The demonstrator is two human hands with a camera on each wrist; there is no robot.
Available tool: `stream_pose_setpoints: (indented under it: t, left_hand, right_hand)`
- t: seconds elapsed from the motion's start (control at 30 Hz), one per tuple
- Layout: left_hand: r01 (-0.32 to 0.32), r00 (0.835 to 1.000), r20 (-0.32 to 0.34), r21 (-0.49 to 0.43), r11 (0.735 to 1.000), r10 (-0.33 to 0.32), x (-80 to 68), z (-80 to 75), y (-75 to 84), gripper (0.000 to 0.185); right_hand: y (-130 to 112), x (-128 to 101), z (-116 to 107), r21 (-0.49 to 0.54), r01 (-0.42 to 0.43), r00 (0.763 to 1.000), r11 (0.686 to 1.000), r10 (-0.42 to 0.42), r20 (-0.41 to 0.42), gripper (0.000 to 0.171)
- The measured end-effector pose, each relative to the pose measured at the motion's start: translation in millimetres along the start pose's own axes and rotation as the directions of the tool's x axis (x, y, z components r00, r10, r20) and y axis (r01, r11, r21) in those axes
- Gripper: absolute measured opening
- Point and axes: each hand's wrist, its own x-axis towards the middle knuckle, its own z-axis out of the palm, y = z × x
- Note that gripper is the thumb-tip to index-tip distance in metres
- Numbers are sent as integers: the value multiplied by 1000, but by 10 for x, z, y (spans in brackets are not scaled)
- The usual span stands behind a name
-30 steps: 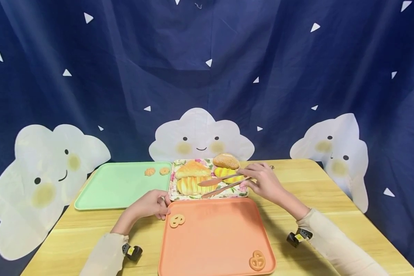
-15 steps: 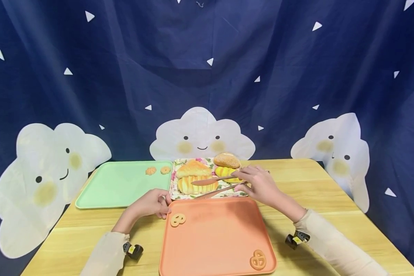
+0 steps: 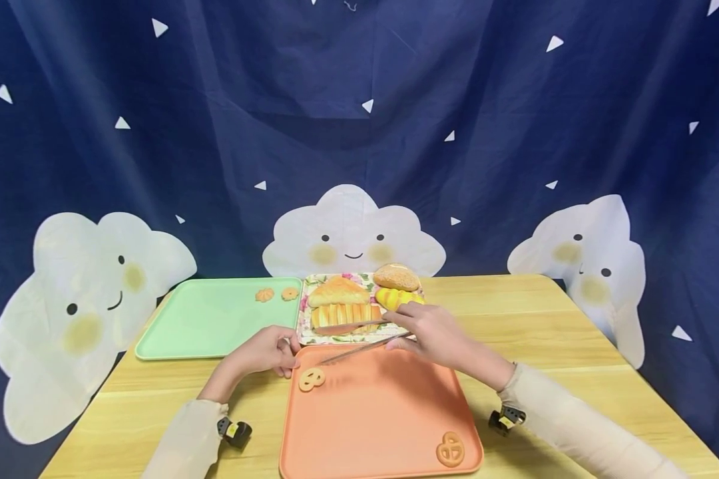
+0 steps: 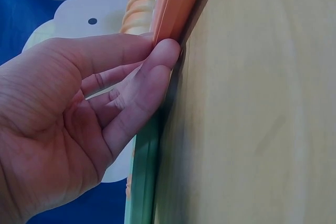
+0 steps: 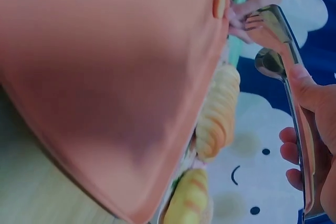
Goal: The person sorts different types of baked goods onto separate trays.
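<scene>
Held in my right hand (image 3: 434, 336) is a pair of metal tongs (image 5: 289, 59), one end fork-shaped and the other spoon-shaped. The tongs' ends stand apart with nothing between them; in the head view they reach left over the back edge of the orange tray (image 3: 383, 419). Close to the lower end lies a pale pretzel cookie (image 3: 311, 379) in the tray's back left corner. My left hand (image 3: 269, 352) pinches that corner, its thumb and fingertips on the rim in the left wrist view. A browner pretzel cookie (image 3: 451, 450) lies at the tray's front right.
Behind the orange tray, a floral tray (image 3: 304, 334) bears a striped bread (image 3: 356, 313), a triangular bread (image 3: 338, 291), a yellow bread (image 3: 398, 297) and a sesame bun (image 3: 397, 277). The green tray (image 3: 210, 322) at left holds two small cookies (image 3: 265, 294). All stand on a wooden table (image 3: 515, 319).
My right hand has brought the tongs left and toward me, from over the breads to the orange tray's back edge near the pale pretzel cookie. The left hand stays at the tray corner.
</scene>
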Motion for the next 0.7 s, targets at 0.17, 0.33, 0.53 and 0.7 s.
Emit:
stream_pose_setpoints:
  t: [0.17,0.33,0.53,0.7]
  left_hand:
    - [1,1000,2,-3,1000,-1,5,-2,3,16]
    - [-3,1000,4,-2,1000,3,10,-2,-14,15]
    - [-10,1000,6,-7,1000,10,12,-4,-28,15]
    - [-13,1000,4,-2,1000,13,9,-6,-23,14]
  right_hand:
    - [-89,27,48,-9,35,999,999,-35,14,55]
    - [-172,58,112,-5,52,998,999,-51,21,54]
    - [-252,73,177,-4,56,998,998,-56,43,52]
    - [-294,63,225,14,53,997,998,-54,55,53]
